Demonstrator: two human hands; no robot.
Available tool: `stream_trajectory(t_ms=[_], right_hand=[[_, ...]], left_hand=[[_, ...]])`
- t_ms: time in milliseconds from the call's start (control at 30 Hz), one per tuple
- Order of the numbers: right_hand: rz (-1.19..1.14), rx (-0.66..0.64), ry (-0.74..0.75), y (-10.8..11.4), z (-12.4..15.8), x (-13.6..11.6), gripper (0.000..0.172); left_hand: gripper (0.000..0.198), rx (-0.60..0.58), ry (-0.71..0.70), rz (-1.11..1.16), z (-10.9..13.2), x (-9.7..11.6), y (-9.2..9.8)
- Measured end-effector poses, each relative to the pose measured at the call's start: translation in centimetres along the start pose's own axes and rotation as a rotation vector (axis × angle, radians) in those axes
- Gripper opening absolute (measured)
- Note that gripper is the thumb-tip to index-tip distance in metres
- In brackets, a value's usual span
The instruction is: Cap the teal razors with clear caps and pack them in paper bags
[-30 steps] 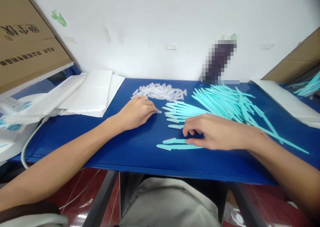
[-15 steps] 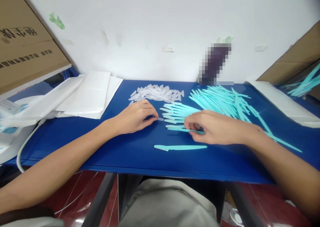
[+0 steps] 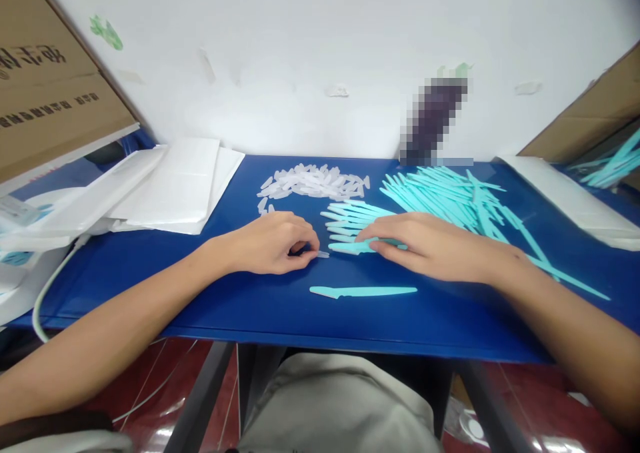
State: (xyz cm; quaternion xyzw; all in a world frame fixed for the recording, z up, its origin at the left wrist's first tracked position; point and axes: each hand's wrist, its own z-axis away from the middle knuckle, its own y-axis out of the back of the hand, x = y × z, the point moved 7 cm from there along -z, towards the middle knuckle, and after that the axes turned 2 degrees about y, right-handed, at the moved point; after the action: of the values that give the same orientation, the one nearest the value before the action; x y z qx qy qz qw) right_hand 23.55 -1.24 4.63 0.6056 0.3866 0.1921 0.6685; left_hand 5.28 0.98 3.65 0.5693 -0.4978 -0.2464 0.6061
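My left hand [image 3: 277,243] is closed in a pinch on a small translucent blade cap [image 3: 323,254], whose end sticks out to the right of the fingertips. My right hand [image 3: 425,243] has its thumb and fingers around a turquoise eyebrow razor [image 3: 347,248] at the near side of a row of razors [image 3: 357,212]; the fingers partly hide it. A single eyebrow razor [image 3: 370,292] lies in front of both hands, its head to the left. Behind the left hand is a pile of translucent caps [image 3: 313,181]. A larger heap of razors [image 3: 440,196] lies behind the right hand.
White bags [image 3: 170,186] and a white device with a cable [image 3: 45,280] lie at the left on the blue table [image 3: 250,313]. Cardboard boxes [image 3: 45,86] flank both sides. At the right lies a white strip [image 3: 570,200]. A white wall [image 3: 280,53] stands behind.
My left hand has moved slightly toward me with the cap. The fingers of my right hand have straightened somewhat and shifted up and left along the near end of the razor row.
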Motion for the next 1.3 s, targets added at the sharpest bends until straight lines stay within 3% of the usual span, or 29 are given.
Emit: stream_trajectory(t_ms=[300,667,800,900,1033,1167,1300], right_hand=[[-0.017,-0.023,0.044,-0.4,-0.3,0.0,0.030],[0.074,0.032,0.118,-2.1,-0.5,-2.8,0.027],[0.096,0.018,0.055,-1.3,-0.4,-1.5,0.018],[0.177,-0.028,0.005,-0.8,-0.2,-0.6,0.015],[0.134,-0.008,-0.060,-0.1,0.0,-0.3,0.014],[-0.147,-0.184,-0.038,-1.2,0.3,-1.4,0.015],[-0.195,-0.306,-0.069,-1.9,0.7,-1.7,0.011]], left_hand=[[0.014,-0.003,0.005,-0.007,0.2,0.0,-0.3],[0.022,0.098,-0.108,-0.033,-0.7,1.7,-1.6],[0.034,0.098,-0.061,-0.293,-0.4,-0.1,-0.2],[0.030,0.131,0.108,-0.494,1.2,-3.3,2.7],[0.027,0.073,0.322,-0.543,4.1,-7.2,5.7],[0.029,-0.003,0.377,-0.468,4.9,-8.0,5.7],[0.037,-0.055,0.368,-0.453,4.1,-7.6,4.4]])
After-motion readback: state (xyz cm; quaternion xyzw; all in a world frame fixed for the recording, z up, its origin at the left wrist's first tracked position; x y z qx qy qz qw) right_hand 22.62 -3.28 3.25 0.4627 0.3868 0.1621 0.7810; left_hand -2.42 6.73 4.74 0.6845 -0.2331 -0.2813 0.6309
